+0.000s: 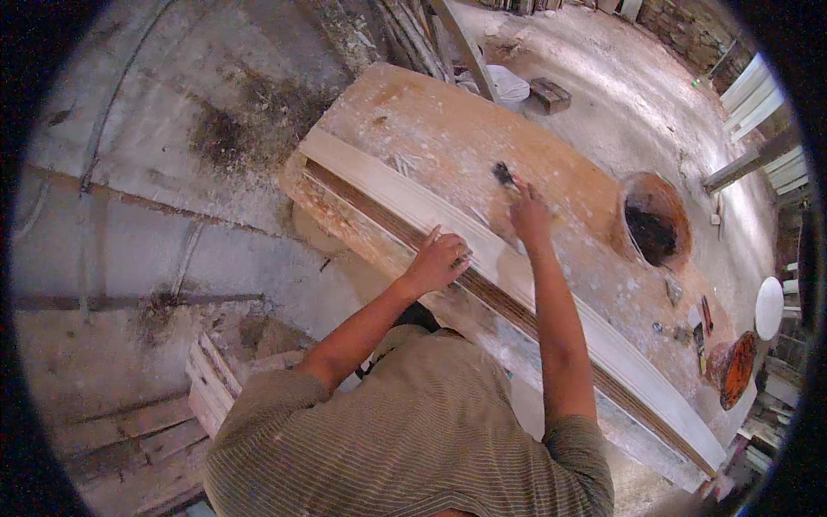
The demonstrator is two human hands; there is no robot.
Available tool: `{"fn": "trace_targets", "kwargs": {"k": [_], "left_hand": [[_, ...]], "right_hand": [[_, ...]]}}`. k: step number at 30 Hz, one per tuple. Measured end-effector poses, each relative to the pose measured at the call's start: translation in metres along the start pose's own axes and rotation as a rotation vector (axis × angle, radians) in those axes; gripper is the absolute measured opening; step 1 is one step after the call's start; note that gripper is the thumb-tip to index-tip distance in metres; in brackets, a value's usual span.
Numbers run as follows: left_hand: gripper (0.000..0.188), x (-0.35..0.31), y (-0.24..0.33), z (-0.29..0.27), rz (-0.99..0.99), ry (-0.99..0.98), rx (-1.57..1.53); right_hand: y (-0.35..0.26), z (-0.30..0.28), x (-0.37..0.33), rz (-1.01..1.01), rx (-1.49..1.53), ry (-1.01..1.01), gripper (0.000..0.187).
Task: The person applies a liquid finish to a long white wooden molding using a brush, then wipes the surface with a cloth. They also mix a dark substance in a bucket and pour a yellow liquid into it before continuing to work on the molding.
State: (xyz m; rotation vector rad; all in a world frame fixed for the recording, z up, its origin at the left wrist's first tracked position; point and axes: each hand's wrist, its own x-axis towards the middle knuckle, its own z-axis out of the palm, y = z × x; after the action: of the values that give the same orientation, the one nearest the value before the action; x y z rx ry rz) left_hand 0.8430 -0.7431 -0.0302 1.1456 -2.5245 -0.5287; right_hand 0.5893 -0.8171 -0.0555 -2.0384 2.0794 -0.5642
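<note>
Left hand [439,261] (fingers loosely spread, I see remotely) on pale moulding [370,175]; right hand [530,215] clenched around brush [502,173], over workbench [482,129]

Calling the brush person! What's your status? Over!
Left hand resting on long white board. Right hand gripping dark-bristled brush, beyond board's far edge. Bucket off to the right, clear of both hands.

On the worn wooden tabletop [413,112], the long white wooden board [504,269] lies along the near edge, with the left hand [441,260] on it. Behind the board, the right hand [530,215] holds the dark-bristled brush [502,174]. Farther right is the round brown bucket [682,215]; small tools [700,340] lie between it and the round orange container [723,362].
</note>
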Motion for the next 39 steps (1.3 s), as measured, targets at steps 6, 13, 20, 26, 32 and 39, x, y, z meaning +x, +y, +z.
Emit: {"fn": "trace_targets", "kwargs": {"k": [6,13,20,26,32,39], "left_hand": [[0.024,-0.008,-0.125,-0.047,-0.100,0.101,-0.317],[0.042,0.011,-0.204,-0.072,-0.324,-0.120,-1.170],[0.065,0.035,-0.243,-0.104,-0.533,-0.152,-2.043],[0.041,0.006,-0.322,-0.136,-0.773,0.238,-1.804],[0.036,-0.063,-0.400,-0.153,-1.033,0.355,-1.150],[0.019,-0.077,-0.386,-0.193,-0.893,0.383,-1.394]], "right_hand": [[-0.022,0.029,0.028,0.061,-0.247,-0.266,0.064],[-0.145,0.018,0.066,0.114,0.322,-0.093,0.053],[-0.301,0.044,0.128,0.070,0.900,-0.484,0.050],[-0.355,0.069,0.192,0.105,0.554,-0.136,0.051],[-0.440,0.174,0.240,-0.052,0.348,-0.372,0.036],[-0.410,0.159,0.200,0.113,0.217,-0.460,0.021]]}}
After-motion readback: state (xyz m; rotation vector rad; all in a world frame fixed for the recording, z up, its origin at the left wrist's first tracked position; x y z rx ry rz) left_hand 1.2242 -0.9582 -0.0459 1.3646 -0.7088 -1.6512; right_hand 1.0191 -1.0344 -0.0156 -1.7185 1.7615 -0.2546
